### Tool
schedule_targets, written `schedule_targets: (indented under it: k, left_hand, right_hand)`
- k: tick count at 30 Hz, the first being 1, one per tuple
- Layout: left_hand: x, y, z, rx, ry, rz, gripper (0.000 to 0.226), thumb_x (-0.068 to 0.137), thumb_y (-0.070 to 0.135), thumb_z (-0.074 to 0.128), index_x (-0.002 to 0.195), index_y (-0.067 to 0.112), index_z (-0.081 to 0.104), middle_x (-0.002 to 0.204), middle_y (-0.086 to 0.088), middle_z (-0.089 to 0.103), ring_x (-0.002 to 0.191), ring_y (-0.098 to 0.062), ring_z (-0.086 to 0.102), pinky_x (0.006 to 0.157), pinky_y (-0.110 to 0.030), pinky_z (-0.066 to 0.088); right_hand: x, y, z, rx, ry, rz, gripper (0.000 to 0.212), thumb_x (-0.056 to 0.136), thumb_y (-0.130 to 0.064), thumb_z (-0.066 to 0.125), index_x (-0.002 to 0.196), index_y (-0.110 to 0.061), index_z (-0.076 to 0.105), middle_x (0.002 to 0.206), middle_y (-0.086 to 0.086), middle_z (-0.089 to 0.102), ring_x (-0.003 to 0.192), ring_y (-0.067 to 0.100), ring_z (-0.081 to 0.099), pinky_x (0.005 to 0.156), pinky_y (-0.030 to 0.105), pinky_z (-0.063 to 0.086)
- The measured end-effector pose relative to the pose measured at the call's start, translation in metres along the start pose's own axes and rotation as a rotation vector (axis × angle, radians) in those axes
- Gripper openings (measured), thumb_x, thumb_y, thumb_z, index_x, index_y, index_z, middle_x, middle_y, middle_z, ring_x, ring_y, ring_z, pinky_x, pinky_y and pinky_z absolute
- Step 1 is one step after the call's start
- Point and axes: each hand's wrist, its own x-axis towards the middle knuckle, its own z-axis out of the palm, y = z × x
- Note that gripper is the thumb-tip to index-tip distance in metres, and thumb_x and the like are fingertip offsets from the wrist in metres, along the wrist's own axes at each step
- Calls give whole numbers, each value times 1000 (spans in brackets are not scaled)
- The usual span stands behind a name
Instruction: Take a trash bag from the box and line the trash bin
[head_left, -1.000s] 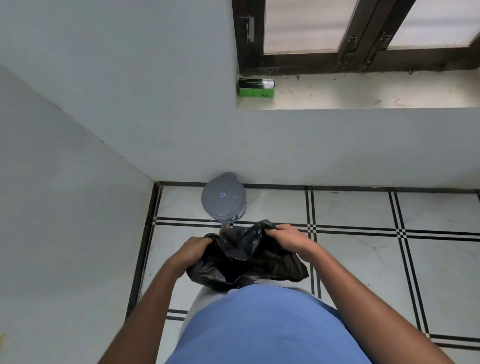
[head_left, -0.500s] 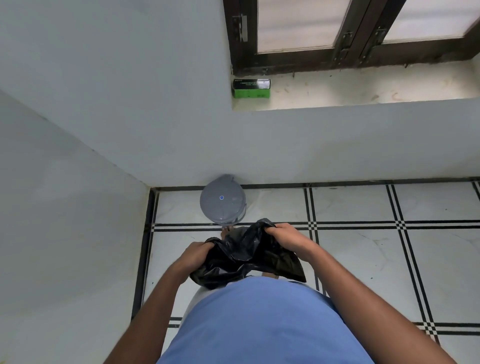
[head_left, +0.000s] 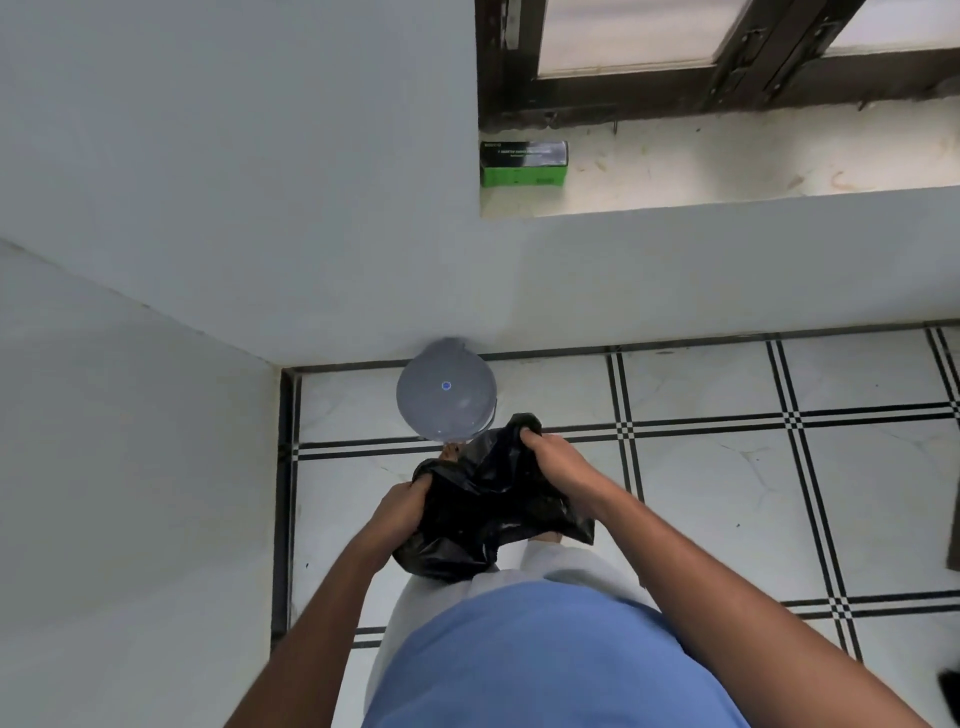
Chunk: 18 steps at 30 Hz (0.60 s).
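A crumpled black trash bag (head_left: 488, 514) hangs between my two hands in front of my waist. My left hand (head_left: 402, 512) grips its left edge and my right hand (head_left: 558, 462) grips its upper right edge. Just beyond the bag, a round grey trash bin (head_left: 445, 396) stands on the floor against the wall, its lid closed with a small blue dot on top. The green and black trash bag box (head_left: 523, 163) lies on the left end of the window ledge (head_left: 727, 166), well above and beyond both hands.
Pale walls meet in a corner at the left of the bin. The white tiled floor (head_left: 727, 493) with black lines stretches to the right. A dark-framed window sits above the ledge. A dark object shows at the right frame edge.
My view has shifted slightly, so the bin and box sit a little further left. Both hands keep their grip on the bag, which stays bunched in about the same place.
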Motion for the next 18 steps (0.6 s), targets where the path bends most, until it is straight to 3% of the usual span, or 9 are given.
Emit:
schedule_targets:
  k: [3,6,10,14,18]
  left_hand:
    - [17,12,-8,-117,23,-9,41,114,47,40,124,19,68,125,-9,73,112,-27,68,94,-36,48]
    - [32,18,-12,-257,31,-32,55,114,53,37,142,16,67,135,-10,72,121,-28,67,103,-41,53]
    - [58,17,-19,-385,30,-45,61,113,58,35,149,17,63,140,-7,71,126,-26,67,113,-46,54]
    - [83,19,-23,-455,47,-26,59,115,55,33,146,17,66,138,-5,73,125,-24,69,116,-54,53]
    - [120,24,-30,-507,59,-53,45,117,48,33,128,24,69,123,-1,77,118,-25,71,113,-55,55]
  right_hand:
    - [18,-13,17,-68,0,38,51,112,-55,47,127,-16,76,125,6,79,117,26,74,115,48,54]
    - [29,-20,31,-108,-23,34,54,115,-55,41,139,-18,72,135,5,75,124,26,71,115,44,52]
    - [58,-24,49,-143,-44,64,61,115,-59,34,156,-23,61,150,2,67,135,25,64,117,42,47]
    - [98,-23,70,-80,-2,128,69,107,-69,37,162,-31,54,154,-1,64,139,26,61,126,49,43]
    - [145,-31,89,26,-18,191,63,117,-60,36,168,-24,46,160,4,59,147,29,56,131,46,37]
